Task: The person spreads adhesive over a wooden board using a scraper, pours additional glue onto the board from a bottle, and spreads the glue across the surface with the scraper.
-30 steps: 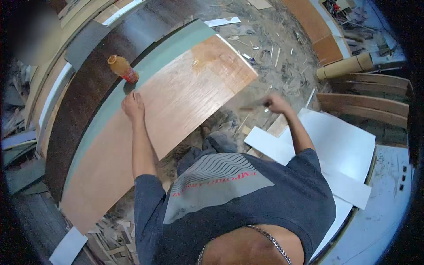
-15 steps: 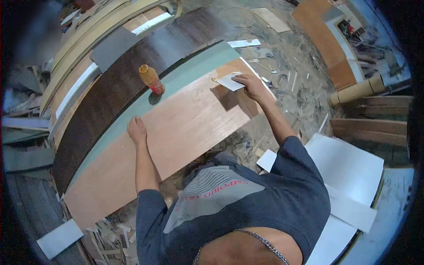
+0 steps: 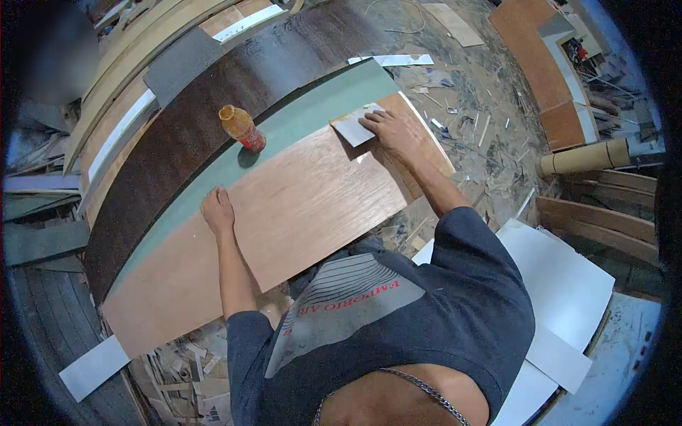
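A long pale plywood sheet (image 3: 284,220) lies in front of me on a green-surfaced panel (image 3: 323,99). My right hand (image 3: 392,135) grips a flat white rectangular card (image 3: 354,128) near the sheet's right end, its far edge stained yellowish. The card is tilted against the surface and casts a shadow. A wet-looking shine shows on the wood left of it, and a browner strip lies to its right. My left hand (image 3: 218,209) rests on the sheet near its far edge, fingers lying on the wood. Beyond it, an amber-topped plastic bottle (image 3: 243,129) with a red label stands on the green panel.
A dark brown curved panel (image 3: 170,135) runs behind the green one. Wood scraps litter the floor (image 3: 462,99) at the right. White boards (image 3: 550,277) lie at my right side, below a cardboard-coloured tube (image 3: 586,156). Another white piece (image 3: 96,369) is at the lower left.
My right hand has moved left and slightly away from me with the card, across the plywood. The left hand stays on the wood. The view has shifted slightly.
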